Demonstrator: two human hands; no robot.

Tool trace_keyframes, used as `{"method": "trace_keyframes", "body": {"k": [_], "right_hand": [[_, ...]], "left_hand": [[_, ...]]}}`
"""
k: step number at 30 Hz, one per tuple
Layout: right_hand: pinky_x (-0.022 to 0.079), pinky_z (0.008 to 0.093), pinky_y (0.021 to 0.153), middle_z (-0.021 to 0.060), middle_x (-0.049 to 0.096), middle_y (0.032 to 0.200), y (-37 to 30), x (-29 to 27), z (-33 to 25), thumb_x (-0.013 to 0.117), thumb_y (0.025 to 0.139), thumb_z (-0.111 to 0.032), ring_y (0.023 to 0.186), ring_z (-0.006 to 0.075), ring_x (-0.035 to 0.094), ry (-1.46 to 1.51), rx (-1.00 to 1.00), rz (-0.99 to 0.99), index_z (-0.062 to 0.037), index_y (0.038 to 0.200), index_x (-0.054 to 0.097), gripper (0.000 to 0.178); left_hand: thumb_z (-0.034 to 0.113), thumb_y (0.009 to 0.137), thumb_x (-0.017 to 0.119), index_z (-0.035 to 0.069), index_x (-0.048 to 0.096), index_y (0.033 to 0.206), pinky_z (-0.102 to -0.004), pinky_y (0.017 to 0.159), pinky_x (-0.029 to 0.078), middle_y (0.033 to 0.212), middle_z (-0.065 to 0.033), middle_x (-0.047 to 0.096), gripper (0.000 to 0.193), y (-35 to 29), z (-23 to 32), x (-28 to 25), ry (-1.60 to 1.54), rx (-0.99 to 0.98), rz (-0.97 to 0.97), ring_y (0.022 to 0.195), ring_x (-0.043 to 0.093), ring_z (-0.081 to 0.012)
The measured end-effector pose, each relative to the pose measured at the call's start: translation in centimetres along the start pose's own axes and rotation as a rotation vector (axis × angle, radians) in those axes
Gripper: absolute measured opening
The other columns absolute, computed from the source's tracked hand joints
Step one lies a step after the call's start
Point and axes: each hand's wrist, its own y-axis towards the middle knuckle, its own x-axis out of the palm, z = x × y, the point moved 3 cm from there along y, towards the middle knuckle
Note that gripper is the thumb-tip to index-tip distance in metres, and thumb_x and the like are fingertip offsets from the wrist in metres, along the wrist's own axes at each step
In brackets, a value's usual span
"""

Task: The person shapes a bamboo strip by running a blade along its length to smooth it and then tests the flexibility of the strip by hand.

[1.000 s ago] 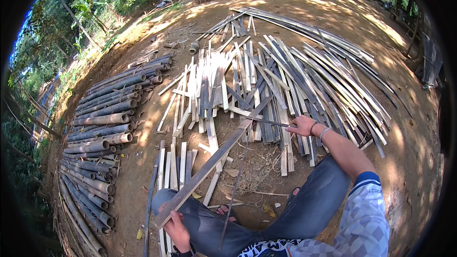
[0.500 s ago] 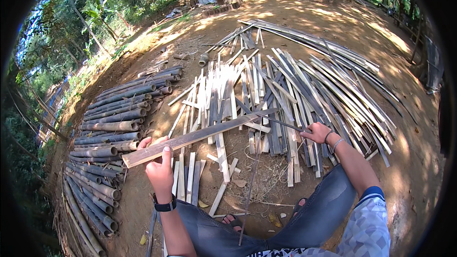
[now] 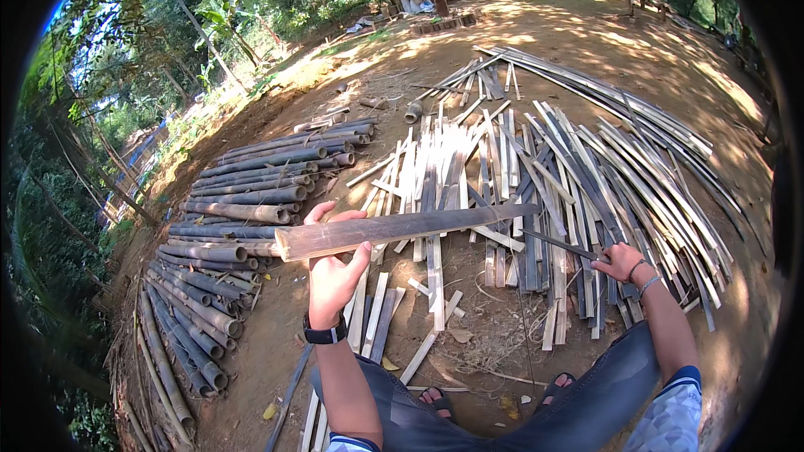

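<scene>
My left hand is closed around the near end of a wide split bamboo slat, thumb along its lower edge and fingers behind it. The slat points right, almost level, with its dark side showing. In my right hand is the handle of a long knife, its dark blade pointing left. The blade's tip lies just below the slat's far end; whether they touch I cannot tell. The fist hides the handle.
Pale and dark split bamboo strips lie heaped ahead and to the right. Whole bamboo poles are stacked at the left. My feet rest on bare dirt. Trees stand behind.
The slat has turned from a slant to nearly level. The knife has moved down from against the slat to just under its far end. The whole view has shifted left.
</scene>
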Motion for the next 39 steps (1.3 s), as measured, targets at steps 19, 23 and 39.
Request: {"method": "trace_keyframes", "body": {"k": [19, 23, 39], "right_hand": [[0.035, 0.0374, 0.046, 0.0116, 0.046, 0.049, -6.7, 2.2, -20.7, 0.055, 0.093, -0.035, 0.044, 0.0204, 0.047, 1.112, -0.103, 0.449, 0.0028, 0.079, 0.054, 0.040], [0.040, 0.0410, 0.048, 0.0137, 0.052, 0.052, -9.9, 6.6, -26.2, 0.057, 0.092, -0.034, 0.048, 0.0325, 0.057, 1.059, -0.125, 0.274, 0.0014, 0.087, 0.056, 0.036], [0.042, 0.0432, 0.053, 0.0173, 0.054, 0.056, -8.0, 12.6, -26.7, 0.054, 0.093, -0.035, 0.054, 0.0347, 0.058, 1.103, 0.069, 0.091, 0.0016, 0.080, 0.055, 0.039]], "left_hand": [[0.033, 0.095, 0.049, 0.009, 0.042, 0.085, -0.0300, 0.053, 0.048, 0.062, -0.0045, 0.048, 0.027, -1.3, -2.2, 4.3, -0.639, 0.204, 1.035, 0.053, 0.052, -0.0167], [0.040, 0.093, 0.052, 0.010, 0.046, 0.079, -0.0242, 0.048, 0.042, 0.061, -0.0015, 0.045, 0.034, -2.8, 3.5, 0.5, -0.616, 0.203, 1.153, 0.050, 0.046, -0.0117], [0.039, 0.093, 0.050, 0.006, 0.047, 0.078, -0.0312, 0.070, 0.043, 0.067, -0.0042, 0.046, 0.036, -7.7, 5.5, -6.4, -0.473, 0.276, 1.028, 0.064, 0.050, -0.0181]]}}
